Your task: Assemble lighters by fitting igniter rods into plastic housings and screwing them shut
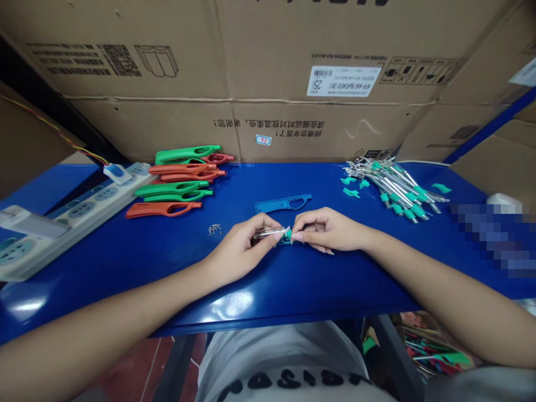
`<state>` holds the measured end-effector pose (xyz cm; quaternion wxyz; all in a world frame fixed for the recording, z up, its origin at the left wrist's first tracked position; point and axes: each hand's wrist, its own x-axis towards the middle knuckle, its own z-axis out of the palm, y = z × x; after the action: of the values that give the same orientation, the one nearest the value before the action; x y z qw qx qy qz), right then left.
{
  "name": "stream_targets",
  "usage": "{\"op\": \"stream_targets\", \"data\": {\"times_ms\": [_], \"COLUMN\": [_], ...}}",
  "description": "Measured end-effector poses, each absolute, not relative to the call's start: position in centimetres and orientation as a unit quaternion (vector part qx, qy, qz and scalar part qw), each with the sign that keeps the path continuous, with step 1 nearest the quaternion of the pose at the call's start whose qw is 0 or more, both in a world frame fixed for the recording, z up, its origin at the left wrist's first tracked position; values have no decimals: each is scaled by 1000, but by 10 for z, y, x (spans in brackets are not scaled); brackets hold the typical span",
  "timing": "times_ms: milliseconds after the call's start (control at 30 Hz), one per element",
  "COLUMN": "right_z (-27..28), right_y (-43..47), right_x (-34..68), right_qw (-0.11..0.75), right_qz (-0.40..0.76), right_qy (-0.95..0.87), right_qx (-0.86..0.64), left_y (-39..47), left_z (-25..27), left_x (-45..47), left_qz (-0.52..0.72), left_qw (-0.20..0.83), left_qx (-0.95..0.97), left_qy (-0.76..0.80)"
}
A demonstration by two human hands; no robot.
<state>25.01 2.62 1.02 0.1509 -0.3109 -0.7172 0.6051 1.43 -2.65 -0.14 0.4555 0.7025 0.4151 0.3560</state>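
Tube point(268, 232) at frame centre sits pinched in the left hand point(239, 245), the right hand point(330, 229) pinching its green piece point(288, 234); a blue handle point(276, 205) lies just above in frame

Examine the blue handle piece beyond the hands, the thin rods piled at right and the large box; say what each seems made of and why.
Blue handle piece: probably moulded plastic, smooth, one even colour. Thin rods: apparently metal, with bright silvery streaks of shine. Large box: cardboard, most likely; matte brown, creased and printed.

Light grey shirt point(285, 349), dark lettering point(288, 378), bare forearms point(138, 307), ungloved hands point(234, 248)
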Motion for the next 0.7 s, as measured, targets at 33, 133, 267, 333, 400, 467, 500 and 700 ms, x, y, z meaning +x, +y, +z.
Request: {"op": "stream_targets", "data": {"times_ms": [33,133,267,333,400,467,500,700], "right_z": [10,11,13,14,15,16,16,17], "right_y": [27,27,25,25,25,24,24,24], "right_x": [250,250,249,249,249,249,249,249], "right_qw": [151,152,158,161,161,161,161,161], "right_qz": [605,608,605,605,606,606,606,609], "right_qy": [-718,-714,-714,-712,-711,-710,-710,-707], "right_qx": [-309,-311,-317,-319,-320,-319,-320,-323], "left_y": [-26,-27,-27,-27,-27,-27,-27,-27], "left_z": [-1,1,1,0,-1,-1,-1,0], "left_x": [15,15,15,15,15,15,15,15], "left_qz": [356,358,360,360,362,365,366,368], "left_qw": [453,450,455,458,460,462,463,456], "left_qx": [702,698,692,691,690,689,688,690], "left_qy": [419,427,429,427,425,422,422,425]}}
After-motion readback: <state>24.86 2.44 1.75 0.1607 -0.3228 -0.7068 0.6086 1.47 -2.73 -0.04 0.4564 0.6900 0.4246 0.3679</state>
